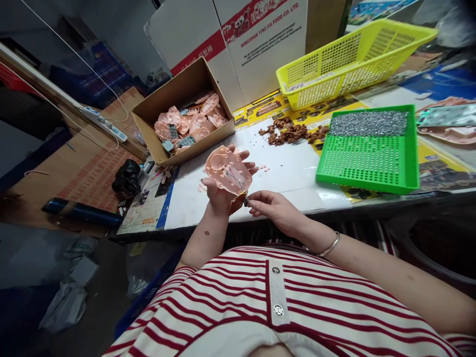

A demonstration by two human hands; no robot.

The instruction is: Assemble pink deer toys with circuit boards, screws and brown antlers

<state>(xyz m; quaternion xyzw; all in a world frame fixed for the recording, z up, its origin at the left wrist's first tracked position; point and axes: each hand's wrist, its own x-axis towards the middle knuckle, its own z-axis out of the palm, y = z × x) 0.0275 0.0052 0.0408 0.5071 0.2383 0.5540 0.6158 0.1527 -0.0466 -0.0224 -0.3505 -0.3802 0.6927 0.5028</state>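
Note:
My left hand [218,199] supports a pink plastic shell [220,167] from below, with the thumb at its near left side and the fingers showing past its far edge. Thin wires and small raised posts show inside the shell. At its near end hangs a flat brown piece [237,204]. There my right hand [278,210] pinches a small dark part [246,201], too small to name, between thumb and forefinger. Small pink bits [264,168] lie on the white sheet [293,171] beyond my hands.
A cardboard box [197,151] of pink shells and grey-green pieces stands at back left. Brown moulded parts [288,134] lie behind my hands. To the right are a green basket [362,161] of small metallic pieces, a yellow basket [345,77], and more pink shells [451,135].

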